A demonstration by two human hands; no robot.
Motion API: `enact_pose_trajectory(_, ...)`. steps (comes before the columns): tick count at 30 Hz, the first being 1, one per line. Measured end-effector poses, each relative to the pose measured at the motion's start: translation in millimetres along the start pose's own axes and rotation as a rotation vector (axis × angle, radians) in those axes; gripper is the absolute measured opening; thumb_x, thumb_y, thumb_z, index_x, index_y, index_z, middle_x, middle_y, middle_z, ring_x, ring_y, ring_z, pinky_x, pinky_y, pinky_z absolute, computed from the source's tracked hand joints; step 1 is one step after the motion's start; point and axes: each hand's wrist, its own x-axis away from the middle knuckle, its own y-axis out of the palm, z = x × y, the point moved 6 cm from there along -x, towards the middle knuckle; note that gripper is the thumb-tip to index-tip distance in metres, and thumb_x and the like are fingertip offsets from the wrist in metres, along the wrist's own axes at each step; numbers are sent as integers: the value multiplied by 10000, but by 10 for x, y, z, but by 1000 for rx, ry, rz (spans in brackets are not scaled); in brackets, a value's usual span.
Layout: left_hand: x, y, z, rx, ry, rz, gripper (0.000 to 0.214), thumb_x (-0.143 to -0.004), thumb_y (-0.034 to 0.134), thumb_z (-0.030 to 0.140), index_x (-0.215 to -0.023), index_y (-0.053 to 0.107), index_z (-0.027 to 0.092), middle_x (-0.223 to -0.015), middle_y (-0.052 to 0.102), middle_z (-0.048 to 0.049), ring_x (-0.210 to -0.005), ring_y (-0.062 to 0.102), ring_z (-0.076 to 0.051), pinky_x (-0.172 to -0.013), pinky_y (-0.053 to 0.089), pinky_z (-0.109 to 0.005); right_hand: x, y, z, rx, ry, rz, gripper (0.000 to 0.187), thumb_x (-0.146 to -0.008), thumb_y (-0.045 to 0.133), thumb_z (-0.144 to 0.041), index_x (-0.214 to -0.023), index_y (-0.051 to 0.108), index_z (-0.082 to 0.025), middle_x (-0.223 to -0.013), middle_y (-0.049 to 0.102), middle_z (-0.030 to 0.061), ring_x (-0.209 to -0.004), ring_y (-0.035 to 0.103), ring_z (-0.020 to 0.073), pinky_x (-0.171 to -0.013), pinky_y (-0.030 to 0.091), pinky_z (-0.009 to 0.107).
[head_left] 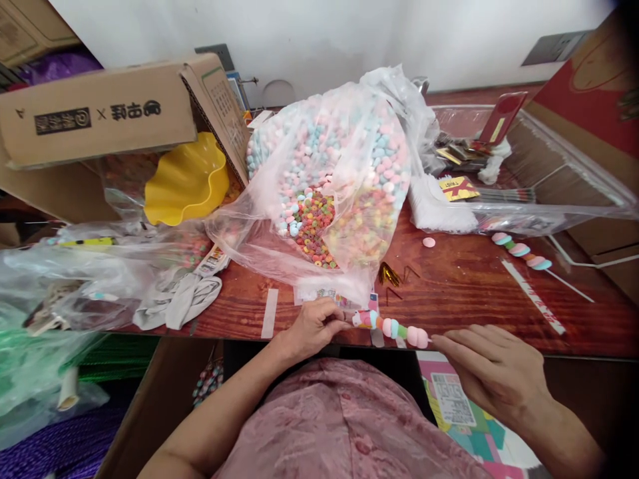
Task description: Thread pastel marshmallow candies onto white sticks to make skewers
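Although the big clear bag [352, 153] is partly folded over, I can see what it contains: many pink, white and blue sweets [309, 136], and toward the front a heap of small coloured rings [317, 229]. To the right is a clear plastic box [554, 213], in which lie small dark packets [462, 156] and a red card [503, 118], leaning upward. To the left, a yellow bowl [187, 183] with a wavy rim sits at the opening of a cardboard box [100, 116].

Close before my body, over the front edge of the table [449, 286], is the stick of sweets [394, 329], held almost level. My left hand [319, 329] is closed around its left end, with thumb and finger pinching. My right hand [499, 366] has its fingers loosely stretched, their tips at the other end; its thumb is hidden, so I cannot tell whether it grips.
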Motion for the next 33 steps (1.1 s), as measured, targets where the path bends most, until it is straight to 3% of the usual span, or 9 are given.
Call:
enact_pose_trajectory(6, -8, 26, 140, -220, 229, -70, 163, -931, 561, 161, -797, 653, 157, -758, 659, -60, -761, 597, -176, -690, 474, -289, -80, -63, 18, -73, -45, 1, 282, -873, 492, -65, -1047, 647, -224, -853, 726, 24, -700, 613, 147, -645, 401, 316)
enact_pose_trajectory(12, 13, 27, 179, -253, 256, -70, 141, -938, 563, 178, -831, 653, 164, -791, 679, -68, -760, 608, -176, -684, 486, -291, -114, -77, -80, 10, -62, 11, 256, -893, 514, -72, -1065, 648, -206, -871, 736, 42, -721, 617, 169, -654, 401, 328)
enact_pose_trajectory(17, 11, 78, 207, -370, 319, -123, 217, -956, 471, 141, -841, 653, 164, -763, 634, -65, -770, 579, -184, -681, 471, -298, -153, 8, -169, -85, -46, 42, 314, -870, 483, -25, -1061, 653, -207, -850, 735, 31, -673, 603, 146, -618, 392, 309)
enact_pose_trajectory(20, -29, 23, 261, -405, 303, -113, 164, -942, 509, 168, -851, 646, 164, -843, 632, -87, -854, 569, -210, -766, 489, -340, -137, 59, -114, -146, -7, 51, 296, -877, 478, -24, -1027, 656, -207, -855, 735, 31, -674, 612, 142, -617, 402, 300)
enact_pose_trajectory(22, -62, -28, 316, -377, 273, -108, 121, -922, 568, 212, -1000, 638, 152, -1013, 647, -130, -991, 571, -244, -872, 493, -392, -119, 60, -54, -185, 21, 65, 271, -876, 508, -24, -1012, 653, -208, -867, 738, 32, -697, 623, 144, -641, 423, 299)
enact_pose_trajectory(24, -84, -27, 352, -329, 221, -171, 280, -915, 605, 261, -1171, 590, 147, -1132, 639, -151, -1062, 580, -258, -916, 489, -400, -119, 39, -22, -208, 26, 85, 267, -866, 539, -24, -1019, 653, -212, -871, 739, 31, -712, 630, 146, -662, 441, 298)
enact_pose_trajectory(28, -67, 101, 326, -228, 74, -368, 317, -931, 616, 376, -1187, 596, 190, -1001, 685, -80, -912, 647, -215, -812, 501, -317, -214, -30, -93, -146, -32, 143, 299, -857, 516, -35, -1053, 655, -214, -868, 741, 31, -730, 644, 154, -665, 444, 299)
enact_pose_trajectory(30, -50, 139, 298, -218, 27, -385, 318, -917, 634, 419, -1140, 614, 195, -944, 689, -57, -861, 654, -206, -772, 497, -299, -300, -57, -163, -79, -76, 152, 291, -854, 498, -40, -1043, 652, -200, -845, 732, 34, -708, 631, 154, -642, 423, 301)
enact_pose_trajectory(33, -44, 139, 263, -366, -9, -356, 331, -892, 653, 478, -1044, 617, 185, -903, 684, -56, -832, 653, -222, -730, 492, -311, -444, -42, -219, -25, -100, 53, 236, -865, 463, -51, -953, 644, -175, -752, 684, 33, -643, 582, 154, -600, 376, 308)
